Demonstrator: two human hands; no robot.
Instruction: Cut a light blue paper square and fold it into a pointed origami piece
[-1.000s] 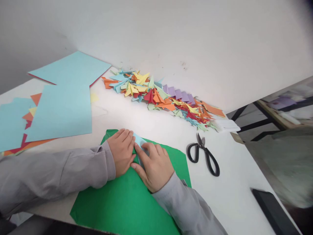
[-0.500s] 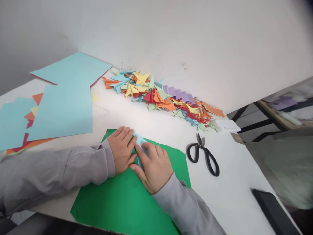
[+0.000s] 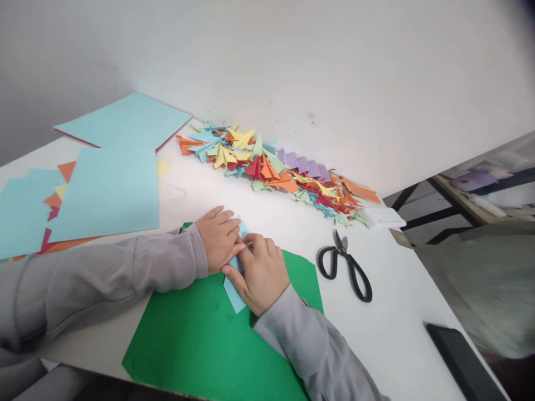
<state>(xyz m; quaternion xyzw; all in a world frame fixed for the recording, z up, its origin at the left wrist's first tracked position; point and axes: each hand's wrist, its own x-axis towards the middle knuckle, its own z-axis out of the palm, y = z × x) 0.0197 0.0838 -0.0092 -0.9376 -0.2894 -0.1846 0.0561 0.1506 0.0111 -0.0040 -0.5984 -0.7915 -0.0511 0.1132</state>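
Observation:
A narrow folded strip of light blue paper (image 3: 234, 295) lies slantwise on the green board (image 3: 184, 340). My left hand (image 3: 219, 239) holds the strip from the left, fingers close together and thumb resting on the paper. From the other side my right hand (image 3: 263, 273) grips it, with the thumb low on the strip and the index finger bent by the left fingertips. The two hands meet over the middle of the strip and hide it there. Its far tip shows beyond the fingers, and its near end sticks out below the right thumb.
Behind the hands lies a long heap of small folded paper planes (image 3: 267, 167) in many colours. Black-handled scissors (image 3: 345, 262) rest at the right, partly open. A black phone-like slab (image 3: 463, 359) is near the right edge. Large light blue sheets (image 3: 112, 189) cover the left side.
The near end of the blue strip has come into view below my right thumb. My left hand has shifted slightly right and up, and the hands are closer together.

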